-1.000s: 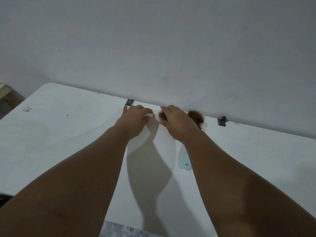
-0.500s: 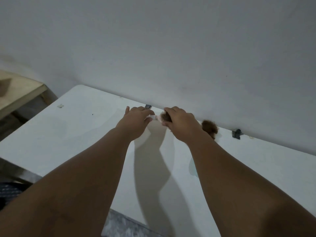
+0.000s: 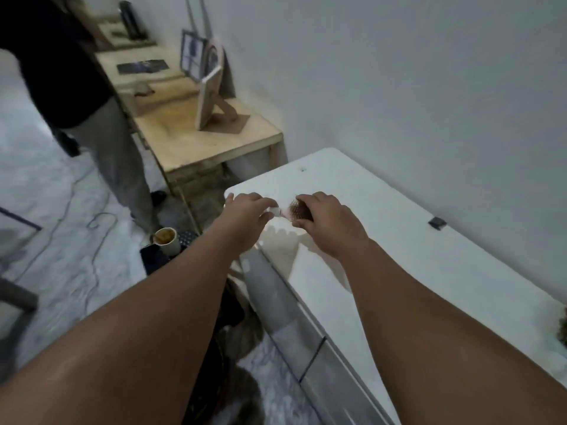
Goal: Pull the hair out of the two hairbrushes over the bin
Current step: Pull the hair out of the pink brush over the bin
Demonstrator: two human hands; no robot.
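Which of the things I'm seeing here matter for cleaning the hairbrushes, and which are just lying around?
For the job: hairbrush with hair, held by left hand and right hand.
Just lying about: cup, wooden bench, standing frame, floor cable, black clip.

The hairbrush (image 3: 296,210), gripped between the left hand (image 3: 245,211) and the right hand (image 3: 325,216), has been carried from the wall side to the left corner of the desk (image 3: 399,240). The left hand is now held over the desk's edge. The view has been swung left, so a wooden bench (image 3: 214,133), a standing person (image 3: 92,102) and a cup (image 3: 167,240) on the floor are brought in.
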